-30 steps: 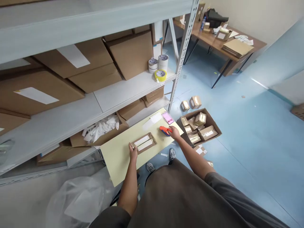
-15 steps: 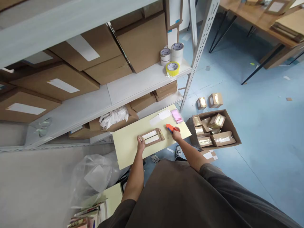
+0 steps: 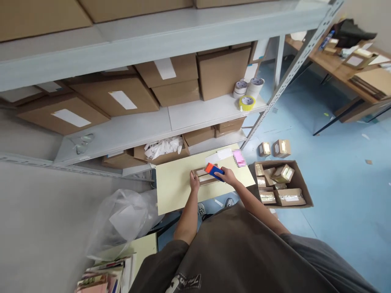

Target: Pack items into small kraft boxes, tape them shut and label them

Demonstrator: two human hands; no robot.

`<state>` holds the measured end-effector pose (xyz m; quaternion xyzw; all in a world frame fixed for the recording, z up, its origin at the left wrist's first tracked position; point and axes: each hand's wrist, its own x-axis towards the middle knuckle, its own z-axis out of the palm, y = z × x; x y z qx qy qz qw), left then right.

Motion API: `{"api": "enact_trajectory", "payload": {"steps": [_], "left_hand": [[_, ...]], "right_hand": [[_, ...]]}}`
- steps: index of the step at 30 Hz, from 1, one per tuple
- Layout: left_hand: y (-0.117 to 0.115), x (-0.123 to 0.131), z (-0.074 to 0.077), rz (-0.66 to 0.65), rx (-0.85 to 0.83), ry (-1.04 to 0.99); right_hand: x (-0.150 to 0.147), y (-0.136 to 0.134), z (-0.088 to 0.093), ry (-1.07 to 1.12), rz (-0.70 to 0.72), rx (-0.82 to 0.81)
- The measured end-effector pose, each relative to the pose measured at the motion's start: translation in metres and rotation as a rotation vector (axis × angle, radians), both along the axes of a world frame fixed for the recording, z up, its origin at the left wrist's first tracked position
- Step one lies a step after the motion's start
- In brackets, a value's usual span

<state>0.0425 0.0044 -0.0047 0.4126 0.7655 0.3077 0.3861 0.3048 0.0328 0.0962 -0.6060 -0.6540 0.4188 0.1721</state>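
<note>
A small flat cardboard box (image 3: 204, 176) with white labels lies on a pale yellow table (image 3: 174, 191). My left hand (image 3: 194, 180) is closed on the box's left end and holds it down. My right hand (image 3: 226, 176) grips an orange and blue tape dispenser (image 3: 213, 170) and holds it over the right part of the box. A pink item (image 3: 239, 158) and a white sheet (image 3: 220, 155) lie at the table's far right corner.
Grey metal shelving (image 3: 171, 118) with large brown cartons stands behind the table; tape rolls (image 3: 247, 90) sit on its right end. An open carton (image 3: 302, 191) of small taped boxes is on the blue floor at right. A clear plastic bag (image 3: 122, 219) lies at left. A wooden desk (image 3: 351, 61) stands far right.
My right hand has lifted the tape dispenser off the table and moved it left over the small box. My left hand stays on the box. The view has swung left.
</note>
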Motion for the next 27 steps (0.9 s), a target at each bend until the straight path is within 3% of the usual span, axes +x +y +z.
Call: {"api": "enact_trajectory", "payload": {"steps": [5, 12, 18, 21, 24, 27], "left_hand": [[-0.002, -0.008, 0.010, 0.035, -0.013, -0.112], [-0.008, -0.035, 0.034, 0.018, 0.123, -0.080], [0.000, -0.034, 0.054, -0.090, 0.101, -0.511], [0.003, -0.036, 0.059, -0.092, 0.117, -0.625], [0.004, -0.041, 0.061, -0.058, 0.142, -0.590], [0.005, -0.040, 0.063, -0.021, 0.153, -0.419]], "right_hand": [[-0.042, 0.011, 0.015, -0.104, 0.164, 0.031], [-0.039, 0.013, 0.009, -0.141, 0.232, -0.020], [-0.041, 0.016, 0.015, -0.050, 0.259, -0.017], [-0.046, 0.020, 0.019, -0.026, 0.285, -0.019], [-0.049, 0.023, 0.020, -0.014, 0.296, -0.019], [-0.050, 0.024, 0.023, 0.005, 0.302, -0.018]]}}
